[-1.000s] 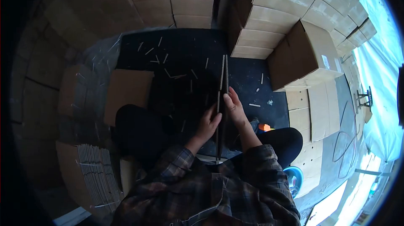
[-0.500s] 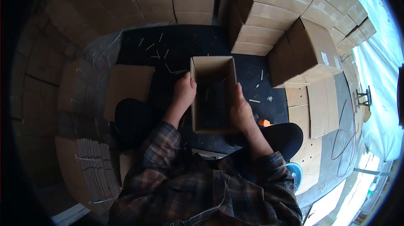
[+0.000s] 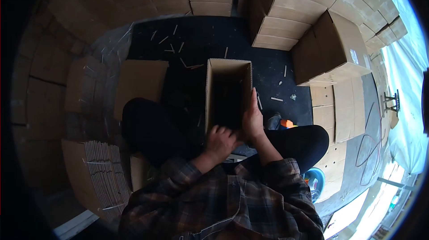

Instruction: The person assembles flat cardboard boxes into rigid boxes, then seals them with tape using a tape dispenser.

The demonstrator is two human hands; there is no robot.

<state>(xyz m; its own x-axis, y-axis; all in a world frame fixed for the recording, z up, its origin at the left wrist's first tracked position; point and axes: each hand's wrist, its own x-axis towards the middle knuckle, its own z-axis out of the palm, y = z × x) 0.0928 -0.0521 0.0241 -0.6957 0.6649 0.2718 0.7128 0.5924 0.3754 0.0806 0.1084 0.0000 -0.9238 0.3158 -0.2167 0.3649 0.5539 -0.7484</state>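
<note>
An open cardboard box stands upright between my legs, its dark inside facing up. My right hand lies along the outside of its right wall near the close corner, fingers straight and pointing away from me, steadying it. My left hand is at the box's near end, palm down, fingers a little apart and bent over the near rim. The hand hides most of that rim. Deep shadow hides the bottom of the box.
Flattened cardboard sheets stand bundled at lower left. A flat cardboard piece lies beyond my left knee. Stacked cartons line the back, with a larger box at right. An orange tool and a blue bucket sit near my right leg.
My left hand has left the box's left wall and come down to its near end. My right hand stays at the right wall. The view has shifted slightly.
</note>
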